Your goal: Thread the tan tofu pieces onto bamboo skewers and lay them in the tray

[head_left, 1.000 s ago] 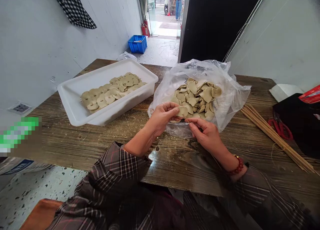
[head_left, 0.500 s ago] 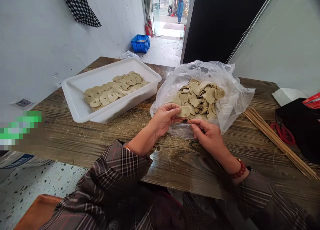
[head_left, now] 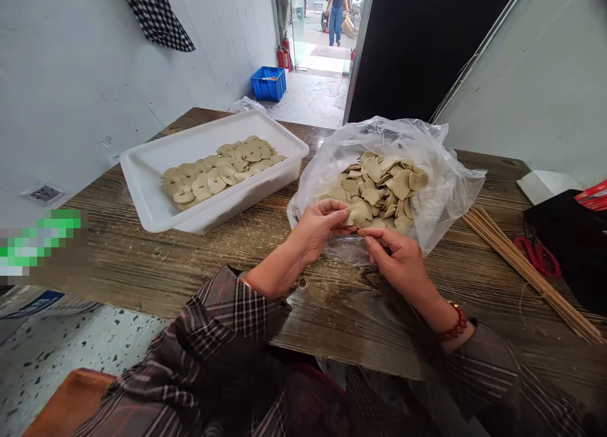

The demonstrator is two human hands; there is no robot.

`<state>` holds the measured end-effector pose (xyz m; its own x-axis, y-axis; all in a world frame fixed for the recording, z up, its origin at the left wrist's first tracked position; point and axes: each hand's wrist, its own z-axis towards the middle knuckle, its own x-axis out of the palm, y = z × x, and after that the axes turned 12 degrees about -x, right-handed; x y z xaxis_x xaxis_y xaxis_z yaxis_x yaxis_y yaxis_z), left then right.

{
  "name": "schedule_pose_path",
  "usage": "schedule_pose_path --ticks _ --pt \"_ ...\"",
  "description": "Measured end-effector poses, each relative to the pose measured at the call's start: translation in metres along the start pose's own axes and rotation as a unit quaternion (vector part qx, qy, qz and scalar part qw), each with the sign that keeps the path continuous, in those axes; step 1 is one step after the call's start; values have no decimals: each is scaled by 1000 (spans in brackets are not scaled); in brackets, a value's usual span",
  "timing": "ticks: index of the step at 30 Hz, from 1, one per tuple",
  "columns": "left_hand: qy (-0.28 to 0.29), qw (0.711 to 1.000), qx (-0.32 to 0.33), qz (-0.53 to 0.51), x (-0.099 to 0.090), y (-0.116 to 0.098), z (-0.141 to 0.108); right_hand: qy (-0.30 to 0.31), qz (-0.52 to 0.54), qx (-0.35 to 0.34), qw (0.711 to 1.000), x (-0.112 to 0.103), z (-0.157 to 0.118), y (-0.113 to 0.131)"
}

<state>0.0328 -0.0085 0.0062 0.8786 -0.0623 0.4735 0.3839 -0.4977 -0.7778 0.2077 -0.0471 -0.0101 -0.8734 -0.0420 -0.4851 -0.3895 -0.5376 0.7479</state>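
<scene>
Between its thumb and fingers my left hand (head_left: 318, 229) pinches a flat beige slice (head_left: 359, 213) at the near edge of an open plastic bag (head_left: 450, 184). My right hand (head_left: 397, 260) grips a thin wooden skewer (head_left: 361, 231), whose tip meets the slice. Many loose beige slices (head_left: 379, 181) are heaped in the bag beyond my hands. To the left, a white tray (head_left: 156, 217) holds rows of threaded slices (head_left: 215, 174). A bundle of skewers (head_left: 526, 266) lies on the table to the right of my right hand.
Red-handled scissors (head_left: 538, 255) and a black bag (head_left: 566, 234) are at the wooden table's (head_left: 227, 260) right side. A blue crate (head_left: 269, 84) stands on the floor beyond the table. Past the doorway a person (head_left: 336, 13) is outside.
The slice in my left hand has tilted and sits against the skewer tip. Both hands keep their grips. The person outside has come nearer, and the view has shifted slightly.
</scene>
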Motion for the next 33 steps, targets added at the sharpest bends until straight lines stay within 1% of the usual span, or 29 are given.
schedule_pose_path --ticks 5,12,18,22,23,25,27,30,33 --pt "-6 998 54 28 1 4 2 -3 5 13 1000 0 0 -1" --pt "-10 994 90 61 0 4 3 -8 29 40 999 0 1 -4" --pt "-31 986 117 113 2 2 1 -11 48 63 997 2 2 -5" --pt "-63 973 140 173 1 4 1 -8 61 73 995 3 4 -5" --pt "-67 970 139 188 0 4 1 -8 64 76 995 3 4 -4" --pt "-58 967 130 209 0 5 1 -12 69 84 994 4 5 -4" --pt "-35 972 119 199 1 5 -1 -18 81 92 992 4 6 -5" --pt "-12 984 94 150 5 2 -6 -19 101 97 990 4 6 -4" --pt "-1 983 72 166 6 -1 -9 -12 106 90 990 5 5 -3"
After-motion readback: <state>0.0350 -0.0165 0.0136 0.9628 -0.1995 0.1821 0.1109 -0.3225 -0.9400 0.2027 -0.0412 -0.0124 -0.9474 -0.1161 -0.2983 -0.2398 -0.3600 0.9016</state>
